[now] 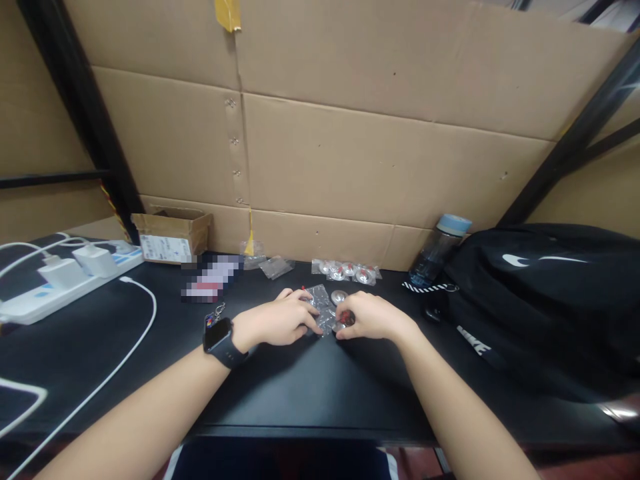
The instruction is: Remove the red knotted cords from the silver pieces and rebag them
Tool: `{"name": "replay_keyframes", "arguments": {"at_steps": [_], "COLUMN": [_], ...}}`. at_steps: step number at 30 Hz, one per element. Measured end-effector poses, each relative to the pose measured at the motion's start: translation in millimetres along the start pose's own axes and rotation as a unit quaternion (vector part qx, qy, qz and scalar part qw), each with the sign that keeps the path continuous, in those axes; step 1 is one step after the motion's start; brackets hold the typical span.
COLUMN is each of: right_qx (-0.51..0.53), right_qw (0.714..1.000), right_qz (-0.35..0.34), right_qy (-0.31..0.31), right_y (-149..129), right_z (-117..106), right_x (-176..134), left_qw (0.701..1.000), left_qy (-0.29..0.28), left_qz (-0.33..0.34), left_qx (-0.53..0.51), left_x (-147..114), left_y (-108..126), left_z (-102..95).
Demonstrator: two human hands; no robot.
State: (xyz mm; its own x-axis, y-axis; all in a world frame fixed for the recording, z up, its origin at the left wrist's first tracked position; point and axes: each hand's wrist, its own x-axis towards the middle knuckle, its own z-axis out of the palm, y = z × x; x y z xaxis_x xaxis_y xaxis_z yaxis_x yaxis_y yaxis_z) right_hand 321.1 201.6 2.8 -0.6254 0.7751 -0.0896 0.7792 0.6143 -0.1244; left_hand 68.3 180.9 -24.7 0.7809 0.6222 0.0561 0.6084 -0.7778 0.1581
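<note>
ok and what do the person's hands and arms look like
The left hand and right hand are ungloved, the forearms sleeveless. A black watch with a rectangular face sits on the left wrist; the right wrist is bare.

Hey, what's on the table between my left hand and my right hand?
In the head view, clear plastic packaging lies between the left hand and the right hand.

Shone like metal on the middle discs (339, 297), crinkled as glossy clear plastic in the near bag (320, 297), lay smooth with a soft sheen across the table (300, 397), looked matt on the far cardboard wall (400, 167), smooth and plastic on the left power strip (25, 305), cloth-like on the right backpack (550, 307)
</note>
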Motion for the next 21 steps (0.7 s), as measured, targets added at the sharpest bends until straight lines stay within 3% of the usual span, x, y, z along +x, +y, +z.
{"name": "replay_keyframes", "arguments": {"at_steps": [6,21], "right_qx": [-0.013,-0.004], "right_qw": [1.0,0.999], "right_qz": [0.0,-0.002], "right_qy": [0.021,0.049], "right_y": [-9,-15], "right_z": [3,6], "right_x": [5,8], "left_qw": [1.0,1.0], "left_qy": [-0.021,-0.011], "left_qz": [-0.006,0.005], "left_qx": [-0.012,-0.025], "left_x": [-1,0], "left_y": [2,0], "left_z": [-3.3,-3.6]}}
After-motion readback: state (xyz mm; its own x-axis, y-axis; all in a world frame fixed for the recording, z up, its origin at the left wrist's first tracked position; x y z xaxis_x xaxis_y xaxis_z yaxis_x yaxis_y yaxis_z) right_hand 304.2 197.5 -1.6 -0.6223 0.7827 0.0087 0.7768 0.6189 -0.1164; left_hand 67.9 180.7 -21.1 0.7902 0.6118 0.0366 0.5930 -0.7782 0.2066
